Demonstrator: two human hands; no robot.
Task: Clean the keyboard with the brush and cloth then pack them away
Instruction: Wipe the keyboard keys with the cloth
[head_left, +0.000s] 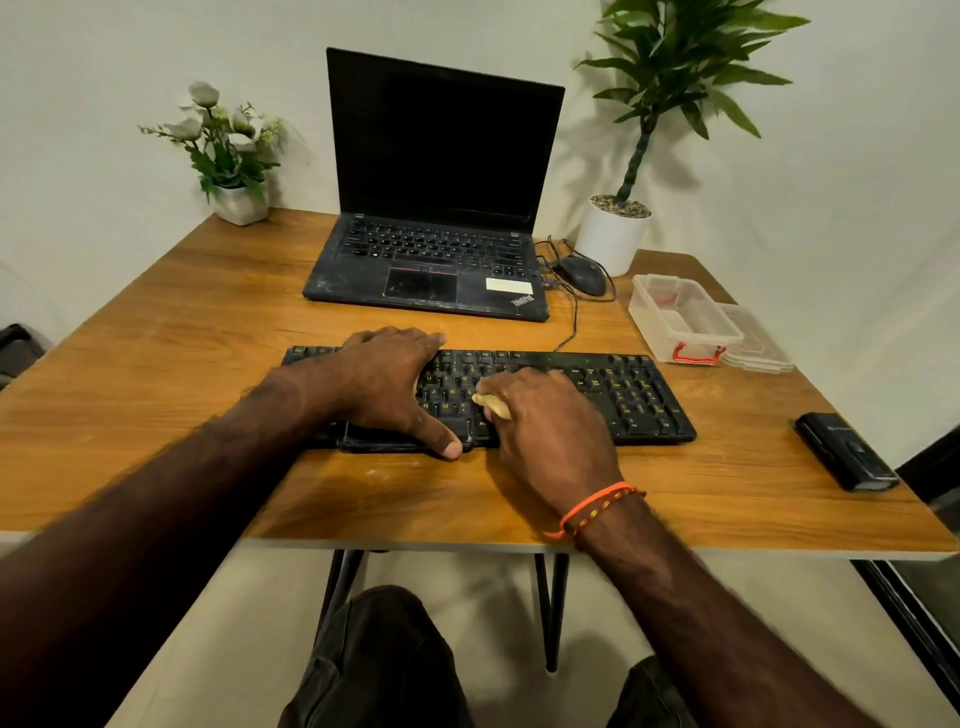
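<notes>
The left hand (397, 384) lies flat on the left part of the black keyboard (597, 387), with its thumb on the front edge, and the right hand (545, 421) holds a small pale yellow thing (491, 405) against the keys in the middle. The keyboard sits on a brown wooden table (182, 332), and behind it is an open black laptop (436, 208) with a dark screen and a black mouse (582, 275) just beside it. A clear plastic box (680, 317) with a red clip is at the right, a black case (844, 452) lies near the right edge, and 2 plants stand at the back, a white flower pot (236, 200) and a tall green plant (618, 228).
</notes>
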